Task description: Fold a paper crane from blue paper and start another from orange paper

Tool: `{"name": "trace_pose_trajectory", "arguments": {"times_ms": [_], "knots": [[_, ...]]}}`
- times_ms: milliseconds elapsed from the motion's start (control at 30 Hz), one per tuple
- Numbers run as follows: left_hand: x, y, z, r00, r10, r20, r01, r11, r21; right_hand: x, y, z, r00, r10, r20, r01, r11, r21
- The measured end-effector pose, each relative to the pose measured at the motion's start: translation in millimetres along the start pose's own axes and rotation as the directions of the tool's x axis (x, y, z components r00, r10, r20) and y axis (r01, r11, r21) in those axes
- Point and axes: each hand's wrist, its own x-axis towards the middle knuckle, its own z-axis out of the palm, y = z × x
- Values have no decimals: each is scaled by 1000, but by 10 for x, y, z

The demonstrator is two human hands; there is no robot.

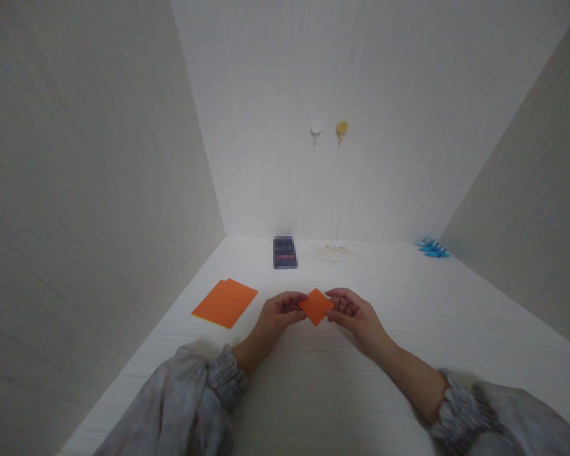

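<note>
A small orange square of folded origami paper [316, 307] is held between my two hands, turned so that it stands as a diamond. My left hand [281, 313] pinches its left corner between thumb and fingers; a ring shows on one finger. At the right corner, my right hand [358, 315] has its thumb and fingertips closed on the paper. Left of my hands lie larger orange paper sheets [225, 304], overlapping, with a thin yellow edge showing.
At the back of the white table [384, 278] sits a dark, blurred-out object [284, 253]. Blue folded paper pieces [433, 247] lie in the back right corner. Two hooks, one white [316, 128] and one yellow [342, 128], are on the back wall. Walls enclose both sides.
</note>
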Motion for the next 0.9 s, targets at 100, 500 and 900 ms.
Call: {"name": "trace_pose_trajectory", "arguments": {"times_ms": [100, 500, 900], "knots": [[-3, -3, 0, 1000, 8, 11, -7, 1000, -12, -16, -21, 16, 1000, -11, -19, 11, 1000, -10], [-29, 20, 2, 999, 17, 28, -18, 999, 41, -33, -38, 23, 999, -37, -37, 36, 999, -24], [14, -7, -3, 1000, 18, 17, -19, 997, 70, -24, -48, 42, 999, -45, -17, 45, 998, -48]]}}
